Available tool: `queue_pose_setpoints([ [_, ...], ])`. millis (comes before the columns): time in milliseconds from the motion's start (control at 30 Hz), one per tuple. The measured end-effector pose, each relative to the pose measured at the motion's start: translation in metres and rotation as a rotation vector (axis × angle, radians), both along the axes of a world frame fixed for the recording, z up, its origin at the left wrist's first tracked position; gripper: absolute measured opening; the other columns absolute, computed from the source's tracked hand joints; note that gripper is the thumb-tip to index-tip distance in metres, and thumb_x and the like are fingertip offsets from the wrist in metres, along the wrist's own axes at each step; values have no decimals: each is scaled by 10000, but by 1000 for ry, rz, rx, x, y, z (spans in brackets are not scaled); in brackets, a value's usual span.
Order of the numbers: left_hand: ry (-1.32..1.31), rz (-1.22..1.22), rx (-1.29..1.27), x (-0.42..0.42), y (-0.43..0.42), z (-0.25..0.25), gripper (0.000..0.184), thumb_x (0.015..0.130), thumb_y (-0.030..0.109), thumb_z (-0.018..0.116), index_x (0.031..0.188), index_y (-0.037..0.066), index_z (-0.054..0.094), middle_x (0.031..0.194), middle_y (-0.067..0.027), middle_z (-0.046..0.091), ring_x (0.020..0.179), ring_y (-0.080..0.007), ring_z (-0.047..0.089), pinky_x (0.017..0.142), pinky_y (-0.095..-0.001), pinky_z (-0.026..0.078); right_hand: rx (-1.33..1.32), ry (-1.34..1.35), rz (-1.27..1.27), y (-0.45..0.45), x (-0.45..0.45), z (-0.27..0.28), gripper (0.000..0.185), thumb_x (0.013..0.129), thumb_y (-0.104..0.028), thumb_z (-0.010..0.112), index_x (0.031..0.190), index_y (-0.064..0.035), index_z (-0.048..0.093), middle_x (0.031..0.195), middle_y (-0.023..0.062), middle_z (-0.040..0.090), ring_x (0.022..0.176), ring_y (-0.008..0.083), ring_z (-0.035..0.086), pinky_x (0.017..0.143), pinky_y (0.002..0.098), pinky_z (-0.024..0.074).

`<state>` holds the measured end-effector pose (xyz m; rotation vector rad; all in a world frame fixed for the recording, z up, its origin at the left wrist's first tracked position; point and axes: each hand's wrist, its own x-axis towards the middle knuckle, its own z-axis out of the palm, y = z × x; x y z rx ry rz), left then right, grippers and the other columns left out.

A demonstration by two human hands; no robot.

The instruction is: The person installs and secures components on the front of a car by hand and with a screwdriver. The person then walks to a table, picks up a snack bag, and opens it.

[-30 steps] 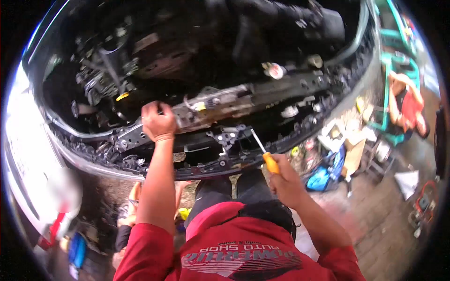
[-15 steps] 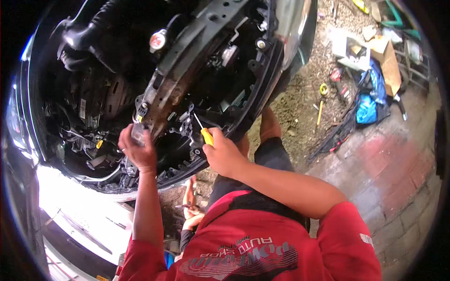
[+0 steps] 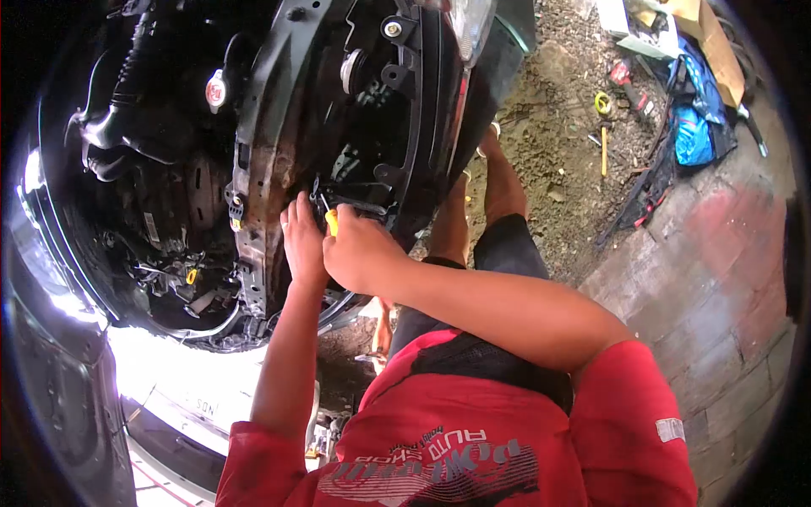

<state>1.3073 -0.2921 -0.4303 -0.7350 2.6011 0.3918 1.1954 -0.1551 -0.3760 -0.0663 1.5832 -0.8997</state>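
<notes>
My right hand (image 3: pixel 361 252) is closed around the yellow handle of a screwdriver (image 3: pixel 331 221). The screwdriver's thin shaft points up and left at a small dark metal part (image 3: pixel 317 188) behind the car's front crossmember. Right beside it is my left hand (image 3: pixel 302 241), its fingers close together and bent slightly over the same spot. The left thumb and whatever those fingers grip are hidden. A worn, rusty crossmember (image 3: pixel 269 173) runs upward from the hands, with a bracket (image 3: pixel 237 211) on its left side.
A radiator cap (image 3: pixel 216 89) and dark engine parts lie left of the crossmember. On the ground at right are a yellow tape roll (image 3: pixel 602 103), a yellow-handled tool (image 3: pixel 604 150), a red and black power tool (image 3: pixel 632 84) and a blue bag (image 3: pixel 694 135). Another person's limb shows below the car's front.
My left hand has left the bracket on the crossmember and come right, beside my right hand. The screwdriver stays in my right hand, more upright. The view has shifted.
</notes>
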Motion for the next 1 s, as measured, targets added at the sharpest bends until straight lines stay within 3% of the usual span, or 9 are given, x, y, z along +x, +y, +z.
queue_pose_setpoints([
  [167, 24, 21, -12, -6, 2, 6, 638, 965, 316, 714, 1419, -89, 523, 1318, -271, 628, 1237, -482, 554, 1091, -518, 461, 49, -15, -17, 9, 0, 8, 409, 1003, -240, 582, 1298, 32, 503, 1089, 362, 700, 1067, 537, 671, 972, 589, 513],
  [400, -21, -15, -13, -7, -5, 9, 640, 940, 317, 735, 1420, -59, 543, 1325, -257, 638, 1266, -466, 566, 1064, -513, 496, 24, -5, -23, 1, 8, 7, 432, 1015, -245, 553, 1330, 28, 443, 1049, 367, 710, 1012, 545, 696, 931, 607, 546],
  [600, -60, -18, -27, -5, -9, 6, 605, 907, 234, 696, 1443, 1, 541, 1334, -197, 643, 1255, -426, 582, 1003, -500, 543, -35, 42, -268, -22, 40, 0, 493, 1034, -238, 551, 1409, 20, 362, 1054, 402, 690, 1003, 568, 681, 909, 626, 534],
  [633, -68, -29, -41, -3, -10, 7, 588, 906, 205, 674, 1445, 11, 537, 1336, -177, 645, 1255, -418, 584, 988, -497, 551, -59, -78, -401, -30, 45, -5, 491, 1045, -240, 548, 1416, 18, 357, 1031, 390, 694, 938, 542, 703, 853, 608, 553],
  [700, -72, -8, -29, -3, -9, 9, 574, 907, 184, 658, 1442, 16, 536, 1337, -165, 647, 1253, -415, 587, 985, -495, 553, -97, -403, -682, -34, 52, -9, 456, 1071, -220, 550, 1434, -24, 354, 907, 250, 696, 641, 350, 709, 582, 488, 561],
  [733, -77, 5, -15, -5, -9, 10, 561, 909, 163, 641, 1440, 21, 535, 1338, -153, 649, 1251, -413, 590, 982, -493, 554, -98, -397, -676, -35, 51, -10, 456, 1071, -220, 550, 1434, -24, 354, 907, 250, 696, 641, 350, 709, 582, 488, 561],
  [833, -49, -5, 2, -4, -12, 11, 564, 931, 196, 637, 1456, 21, 529, 1341, -172, 653, 1264, -427, 593, 1005, -492, 548, -144, -599, -937, -39, 50, -7, 396, 1078, -163, 546, 1434, -112, 382, 789, 48, 573, 494, 144, 515, 414, 331, 418],
  [967, -32, 17, 12, -8, -5, 18, 608, 921, 266, 688, 1452, 11, 539, 1337, -189, 665, 1277, -438, 590, 1036, -499, 531, -110, -626, -884, -30, 22, -14, 176, 1055, -150, 547, 1220, -104, 512, 807, 37, 552, 543, 107, 496, 436, 282, 388],
  [1000, -10, 5, -10, -9, -3, 19, 631, 897, 287, 724, 1432, 3, 550, 1328, -186, 666, 1260, -425, 596, 1028, -501, 530, -111, -649, -861, -29, 16, -24, 171, 1044, -158, 556, 1196, -82, 544, 738, 43, 550, 511, 148, 508, 402, 311, 371],
])
